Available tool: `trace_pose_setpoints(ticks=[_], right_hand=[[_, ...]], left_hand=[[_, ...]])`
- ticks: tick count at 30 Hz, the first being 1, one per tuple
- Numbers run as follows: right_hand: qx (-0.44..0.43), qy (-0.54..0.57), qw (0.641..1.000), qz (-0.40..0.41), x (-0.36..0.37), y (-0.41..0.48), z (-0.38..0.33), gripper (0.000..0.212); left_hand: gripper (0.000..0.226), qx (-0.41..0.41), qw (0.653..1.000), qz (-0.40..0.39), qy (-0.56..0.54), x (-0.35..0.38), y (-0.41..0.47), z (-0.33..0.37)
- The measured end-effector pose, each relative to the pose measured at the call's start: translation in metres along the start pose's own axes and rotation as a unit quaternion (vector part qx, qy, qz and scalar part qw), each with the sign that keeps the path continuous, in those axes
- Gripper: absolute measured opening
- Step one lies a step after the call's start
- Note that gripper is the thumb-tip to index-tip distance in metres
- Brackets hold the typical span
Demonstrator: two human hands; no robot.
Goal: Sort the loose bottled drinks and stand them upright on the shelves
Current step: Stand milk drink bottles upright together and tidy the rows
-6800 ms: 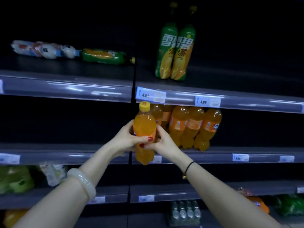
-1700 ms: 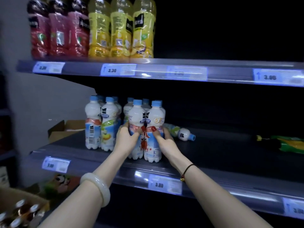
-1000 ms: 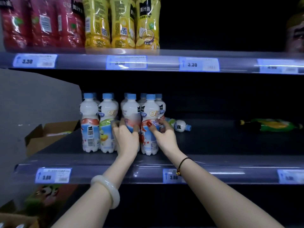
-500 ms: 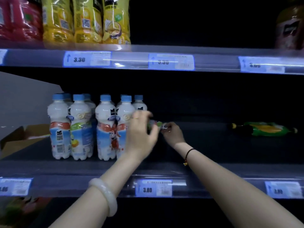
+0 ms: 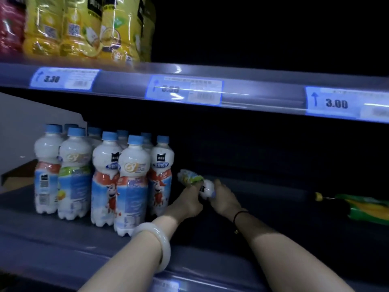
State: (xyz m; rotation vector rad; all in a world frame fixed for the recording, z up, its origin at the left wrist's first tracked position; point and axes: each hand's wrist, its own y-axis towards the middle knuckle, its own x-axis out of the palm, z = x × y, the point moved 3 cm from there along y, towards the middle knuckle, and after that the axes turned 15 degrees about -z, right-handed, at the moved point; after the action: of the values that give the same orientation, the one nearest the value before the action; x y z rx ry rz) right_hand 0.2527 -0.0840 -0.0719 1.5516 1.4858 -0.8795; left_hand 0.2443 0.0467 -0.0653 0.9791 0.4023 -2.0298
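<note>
A white milk-drink bottle (image 5: 196, 182) with a green label lies on its side on the middle shelf (image 5: 63, 247), just right of several upright white bottles with blue caps (image 5: 130, 178). Both hands are on the lying bottle. My left hand (image 5: 185, 204) grips its middle from the near side. My right hand (image 5: 224, 198) holds its cap end, and the cap is hidden behind the fingers. A green and yellow bottle (image 5: 362, 207) lies on its side at the far right of the same shelf.
Yellow juice bottles (image 5: 90, 28) and red ones (image 5: 10, 24) stand on the upper shelf (image 5: 263, 89), which carries price tags. A grey side wall (image 5: 31, 119) and a cardboard box (image 5: 16, 175) close off the left. The shelf between the hands and the green bottle is dark.
Both hands left the upright white bottles and moved right to the bottle lying behind them. My left hand has joined my right hand on it. The camera moved closer.
</note>
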Motion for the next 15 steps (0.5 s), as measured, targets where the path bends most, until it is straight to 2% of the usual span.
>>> trace_pose_setpoints(ticks=[2,5,6,8,9,10,12,15], right_hand=[[-0.050,0.096,0.994,0.012,-0.016,-0.012,-0.005,0.030],[-0.113,0.261,0.948,0.142,-0.059,-0.036,-0.020,0.012],[-0.126,0.325,0.920,0.179,-0.073,-0.045,-0.025,0.005],[-0.133,0.423,0.870,0.214,-0.094,-0.057,-0.036,0.016],[-0.127,0.453,0.856,0.213,-0.099,-0.062,-0.041,0.019],[-0.118,0.464,0.855,0.202,-0.101,-0.065,-0.046,0.017],[-0.101,0.462,0.872,0.124,-0.093,-0.069,-0.055,0.019],[-0.074,0.426,0.900,-0.056,-0.055,-0.077,-0.068,0.060]], left_hand=[[0.078,0.002,1.000,0.023,0.008,-0.001,0.003,0.003],[0.084,0.061,0.993,0.097,-0.028,-0.006,0.000,0.017],[0.080,0.082,0.988,0.113,-0.065,-0.008,-0.004,0.024],[0.060,0.110,0.979,0.113,-0.129,-0.007,-0.015,0.038],[0.049,0.117,0.977,0.107,-0.143,-0.004,-0.021,0.044],[0.041,0.120,0.975,0.111,-0.153,0.000,-0.028,0.049],[0.037,0.102,0.965,0.161,-0.179,0.003,-0.043,0.051],[0.048,0.060,0.954,0.220,-0.195,-0.003,-0.070,0.049]])
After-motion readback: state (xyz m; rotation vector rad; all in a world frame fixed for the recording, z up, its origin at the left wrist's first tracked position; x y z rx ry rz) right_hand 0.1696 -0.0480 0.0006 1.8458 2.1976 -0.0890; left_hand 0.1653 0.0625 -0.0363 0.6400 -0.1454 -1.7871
